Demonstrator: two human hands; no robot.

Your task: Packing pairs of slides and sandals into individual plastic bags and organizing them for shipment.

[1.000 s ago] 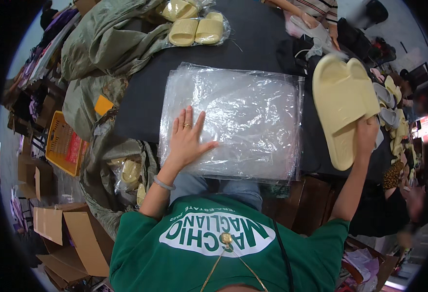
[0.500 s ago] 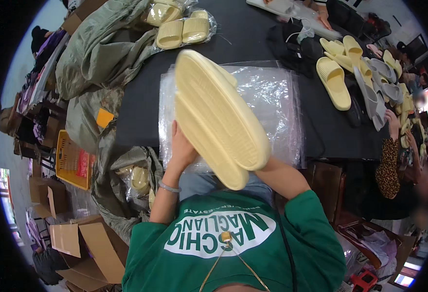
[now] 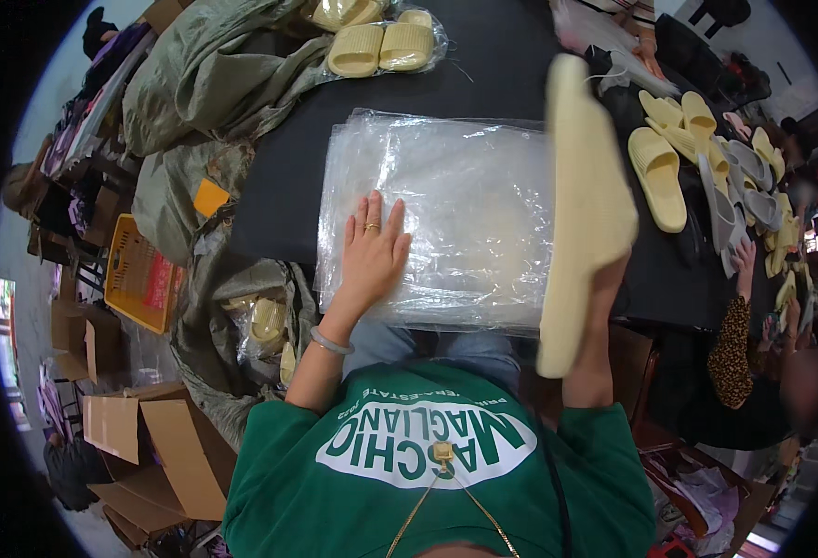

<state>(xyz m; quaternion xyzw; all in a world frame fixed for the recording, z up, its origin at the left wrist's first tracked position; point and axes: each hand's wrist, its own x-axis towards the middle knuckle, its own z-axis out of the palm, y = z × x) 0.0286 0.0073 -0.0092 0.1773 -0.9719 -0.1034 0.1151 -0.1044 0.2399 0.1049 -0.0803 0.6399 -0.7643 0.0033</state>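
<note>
My left hand (image 3: pixel 374 260) lies flat with its fingers spread on a stack of clear plastic bags (image 3: pixel 465 200) at the table's front edge. To the right of the stack, my right hand (image 3: pixel 611 277) holds up a pair of pale yellow slide slippers (image 3: pixel 587 186), soles toward me. The slippers are slightly blurred and hide most of that hand's fingers. They overlap the right edge of the bags in view; whether they touch them I cannot tell.
Bagged yellow slippers (image 3: pixel 381 46) lie at the table's far left beside a grey-green sack (image 3: pixel 214 84). Loose yellow and grey slippers (image 3: pixel 657 177) cover the right side, near a co-worker's leopard-print sleeve (image 3: pixel 736 358). A yellow crate (image 3: pixel 128 279) and open cardboard boxes (image 3: pixel 181 446) stand at left.
The slippers have moved from in front of me to the right in my right hand. My left hand has let go of them and now rests on the bags.
</note>
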